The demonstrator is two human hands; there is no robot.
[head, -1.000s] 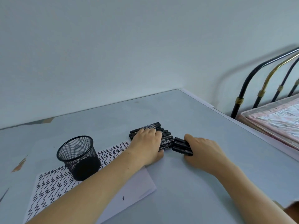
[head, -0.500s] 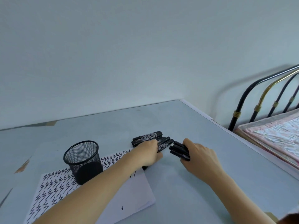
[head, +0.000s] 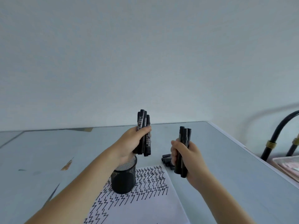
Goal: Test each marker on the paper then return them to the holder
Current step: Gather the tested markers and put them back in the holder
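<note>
Head view: left hand [head: 131,143] raised above the holder [head: 123,178], fingers curled tight round an upright bundle of markers [head: 144,135]. Right hand [head: 186,156] right of the holder, likewise clenched on a second bundle [head: 183,149]. More markers [head: 166,159] lying behind it. Paper [head: 145,199] under the holder.

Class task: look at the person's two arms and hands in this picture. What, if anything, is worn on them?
Nothing visible. Both forearms are bare as far as the picture shows, with no sleeves, gloves, watch, bracelets or rings seen on the left hand or right hand.
</note>
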